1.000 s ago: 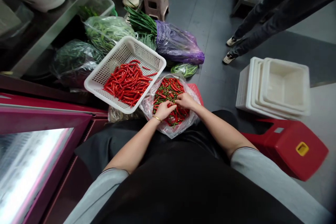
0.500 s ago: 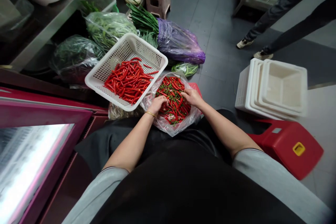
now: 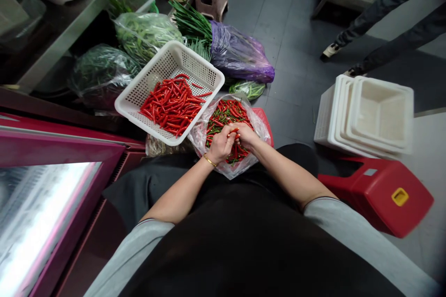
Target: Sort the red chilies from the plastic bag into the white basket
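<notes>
Against dark floor (image 3: 289, 23), left hand (image 3: 221, 145) partly hides chillies (image 3: 237, 108).

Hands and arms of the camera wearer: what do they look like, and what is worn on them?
The left hand and right hand are both ungloved. A thin gold-coloured bracelet circles the left wrist; nothing shows on the right wrist. The light grey sleeves are short, ending near the elbows with a narrow dark edging.
</notes>
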### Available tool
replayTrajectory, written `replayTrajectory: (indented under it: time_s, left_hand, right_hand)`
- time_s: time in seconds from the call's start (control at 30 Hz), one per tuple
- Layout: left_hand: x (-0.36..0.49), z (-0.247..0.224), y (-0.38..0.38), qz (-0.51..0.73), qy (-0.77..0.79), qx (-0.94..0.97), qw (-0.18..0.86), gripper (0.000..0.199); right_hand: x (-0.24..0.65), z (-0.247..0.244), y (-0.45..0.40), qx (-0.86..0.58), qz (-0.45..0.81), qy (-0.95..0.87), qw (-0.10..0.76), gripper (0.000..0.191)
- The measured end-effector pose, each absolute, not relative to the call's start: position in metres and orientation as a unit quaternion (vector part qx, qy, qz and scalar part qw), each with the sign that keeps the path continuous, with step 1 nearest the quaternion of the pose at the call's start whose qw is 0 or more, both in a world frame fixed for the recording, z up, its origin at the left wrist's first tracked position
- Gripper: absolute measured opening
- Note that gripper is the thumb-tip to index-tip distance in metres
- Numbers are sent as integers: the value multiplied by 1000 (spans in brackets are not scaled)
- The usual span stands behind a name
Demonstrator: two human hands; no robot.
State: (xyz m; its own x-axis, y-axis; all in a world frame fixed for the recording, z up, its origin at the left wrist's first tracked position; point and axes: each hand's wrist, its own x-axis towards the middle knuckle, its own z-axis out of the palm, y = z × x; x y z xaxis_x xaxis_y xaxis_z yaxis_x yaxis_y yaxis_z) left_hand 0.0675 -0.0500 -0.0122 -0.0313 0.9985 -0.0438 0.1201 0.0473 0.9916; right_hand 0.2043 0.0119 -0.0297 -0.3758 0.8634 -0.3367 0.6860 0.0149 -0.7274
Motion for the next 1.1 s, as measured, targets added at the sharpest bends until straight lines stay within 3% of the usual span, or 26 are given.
replayTrajectory:
  time_s: [0.1, 0.27, 0.37, 0.47, 0.57, 0.67, 0.77, 0.93, 1.0, 1.1]
  left_hand:
    - [50, -11, -41, 498, 523, 398, 566, 37]
    - [27, -23, -23, 478, 527, 252, 656, 44]
    - [20, -32, -21, 462, 536, 217, 672, 38]
    - [22, -38, -23, 429, 556, 200, 683, 34]
    - [32, -44, -25, 389, 579, 287, 656, 37]
    - [45, -49, -26, 357, 568, 421, 610, 42]
    - [55, -56, -27, 327, 551, 453, 620, 44]
    - [60, -57, -29, 276, 553, 417, 667, 43]
    - [58, -50, -30, 292, 551, 492, 607, 38]
    - [49, -37, -30, 332, 523, 597, 510, 30]
  right_hand:
    - [213, -36, 15, -549, 366, -752, 4, 27]
    - [199, -54, -2, -541, 215, -800, -149, 45]
    - [199, -61, -7, -553, 254, -786, -110, 43]
    - [218, -58, 0, -557, 373, -741, -30, 24]
    - [233, -48, 13, -559, 554, -615, 46, 20]
    - [231, -39, 20, -531, 647, -535, 112, 25]
    - [221, -35, 17, -509, 582, -623, 120, 31]
    - [212, -29, 8, -472, 232, -850, 26, 32]
    - [212, -27, 9, -479, 216, -851, 13, 34]
    - [214, -29, 19, -521, 365, -767, 84, 32]
